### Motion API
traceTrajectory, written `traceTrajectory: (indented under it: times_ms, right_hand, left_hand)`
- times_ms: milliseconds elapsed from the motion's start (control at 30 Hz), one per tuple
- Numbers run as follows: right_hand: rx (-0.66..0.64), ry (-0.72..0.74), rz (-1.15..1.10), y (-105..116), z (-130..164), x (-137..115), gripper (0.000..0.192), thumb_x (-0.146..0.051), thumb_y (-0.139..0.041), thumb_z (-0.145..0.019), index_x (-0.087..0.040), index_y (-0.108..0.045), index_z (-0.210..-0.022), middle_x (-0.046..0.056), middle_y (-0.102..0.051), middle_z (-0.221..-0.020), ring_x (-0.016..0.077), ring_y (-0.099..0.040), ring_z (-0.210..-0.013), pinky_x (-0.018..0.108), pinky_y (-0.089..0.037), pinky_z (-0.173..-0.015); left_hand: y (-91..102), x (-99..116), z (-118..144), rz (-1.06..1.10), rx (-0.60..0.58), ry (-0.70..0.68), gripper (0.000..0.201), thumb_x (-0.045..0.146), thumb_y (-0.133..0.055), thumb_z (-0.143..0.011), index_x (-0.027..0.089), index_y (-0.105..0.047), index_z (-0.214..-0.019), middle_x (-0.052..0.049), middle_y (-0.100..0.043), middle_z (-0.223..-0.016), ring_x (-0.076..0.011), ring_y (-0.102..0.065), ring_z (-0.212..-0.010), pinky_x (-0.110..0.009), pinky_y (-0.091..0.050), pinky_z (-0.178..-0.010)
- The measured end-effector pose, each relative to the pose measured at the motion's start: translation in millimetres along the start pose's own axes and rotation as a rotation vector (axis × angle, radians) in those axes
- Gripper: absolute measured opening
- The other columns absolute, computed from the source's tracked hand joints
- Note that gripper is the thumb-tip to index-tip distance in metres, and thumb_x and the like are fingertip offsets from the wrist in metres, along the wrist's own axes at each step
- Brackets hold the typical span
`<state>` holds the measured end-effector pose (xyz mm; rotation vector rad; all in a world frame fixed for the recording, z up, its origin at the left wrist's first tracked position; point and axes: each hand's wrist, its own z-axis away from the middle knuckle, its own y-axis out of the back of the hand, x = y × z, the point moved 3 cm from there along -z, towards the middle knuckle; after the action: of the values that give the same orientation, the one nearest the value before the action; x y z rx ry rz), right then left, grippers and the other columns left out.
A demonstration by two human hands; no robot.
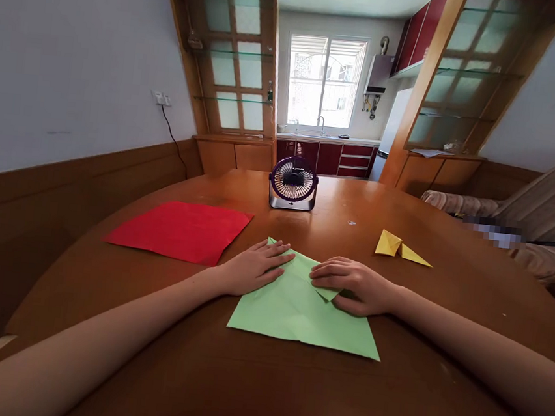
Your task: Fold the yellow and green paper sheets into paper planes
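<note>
A light green paper sheet (pixel 297 311) lies on the brown wooden table (pixel 260 389) in front of me, with its far corners folded in. My left hand (pixel 255 268) rests flat on the sheet's far left part, fingers spread and pointing right. My right hand (pixel 353 284) presses on the far right part, its fingers bent over a folded flap whose point sticks out under them. The fingertips of the two hands almost meet at the sheet's middle.
A flat red paper sheet (pixel 182 228) lies to the left. A folded yellow paper piece (pixel 399 247) sits to the right. A small purple desk fan (pixel 293 183) stands at the table's far side. A striped sofa (pixel 542 207) is at the right.
</note>
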<state>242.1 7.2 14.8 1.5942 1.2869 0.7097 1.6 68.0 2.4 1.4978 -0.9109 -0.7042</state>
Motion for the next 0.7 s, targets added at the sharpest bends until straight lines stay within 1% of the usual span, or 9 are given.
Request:
traceTrajectory:
  times_ms: [200,333,600,700]
  right_hand:
    - [-0.014,-0.016,-0.051,2.5,-0.7,-2.8,0.042,-0.027,-0.056,-0.087,-0.016,-0.058,-0.128,0.014,-0.063,-0.125,0.025,-0.058,-0.117,0.046,-0.044,-0.101]
    - [-0.015,-0.016,-0.077,3.6,-0.4,-2.8,0.042,-0.029,-0.057,-0.088,-0.017,-0.058,-0.129,0.015,-0.062,-0.126,0.0249,-0.058,-0.117,0.046,-0.044,-0.101]
    - [-0.03,-0.009,-0.074,3.4,1.5,-1.2,0.04,-0.025,-0.054,-0.092,-0.016,-0.059,-0.13,0.014,-0.061,-0.128,0.0238,-0.056,-0.119,0.045,-0.043,-0.103]
    - [-0.023,0.008,-0.064,3.5,1.2,-1.9,0.04,-0.025,-0.054,-0.092,-0.018,-0.058,-0.131,0.014,-0.062,-0.127,0.0239,-0.056,-0.119,0.046,-0.044,-0.102]
  left_hand:
    - [0.5,0.7,1.3,0.022,-0.001,0.012,0.051,0.045,-0.025,-0.103,0.026,-0.031,-0.149,-0.005,-0.026,-0.156,-0.0224,-0.021,-0.146,-0.046,-0.014,-0.119]
    - [0.5,0.5,1.7,0.026,0.004,0.012,0.05,0.045,-0.025,-0.103,0.028,-0.031,-0.149,-0.004,-0.026,-0.156,-0.0215,-0.022,-0.145,-0.045,-0.013,-0.119]
    - [0.0,0.2,0.9,0.02,0.007,0.004,0.049,0.044,-0.026,-0.103,0.028,-0.029,-0.15,-0.004,-0.025,-0.157,-0.022,-0.021,-0.145,-0.046,-0.012,-0.119]
    - [0.5,0.7,0.6,0.019,-0.02,0.014,0.049,0.043,-0.025,-0.103,0.029,-0.027,-0.15,-0.003,-0.023,-0.157,-0.021,-0.019,-0.146,-0.045,-0.011,-0.119]
